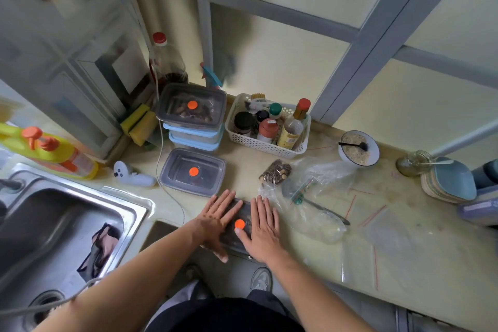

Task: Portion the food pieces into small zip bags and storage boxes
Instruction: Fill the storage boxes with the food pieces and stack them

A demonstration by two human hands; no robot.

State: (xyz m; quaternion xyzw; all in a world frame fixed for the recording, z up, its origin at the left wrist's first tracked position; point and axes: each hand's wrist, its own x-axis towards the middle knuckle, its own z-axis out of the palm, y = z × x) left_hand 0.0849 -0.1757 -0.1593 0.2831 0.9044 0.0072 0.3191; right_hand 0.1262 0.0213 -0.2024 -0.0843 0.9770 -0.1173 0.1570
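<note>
A grey-lidded storage box [237, 214] with an orange valve sits at the counter's front edge. My left hand [218, 219] and my right hand [262, 226] press flat on its lid with straight fingers. Behind it lies a second lidded box [192, 172], apparently empty. Farther back, a filled box [192, 108] tops a stack of blue-rimmed boxes [195, 136]. A small zip bag of seeds and nuts [276, 171] lies to the right, next to crumpled clear bags [318, 191]. Flat zip bags [377, 237] with red seals lie at the right.
A white basket of bottles [265, 127] stands at the back. A bowl of grain with a black spoon [358, 149] is right of it. The steel sink [54, 226] lies to the left, with a soap bottle [51, 151]. Stacked plates [447, 180] sit far right.
</note>
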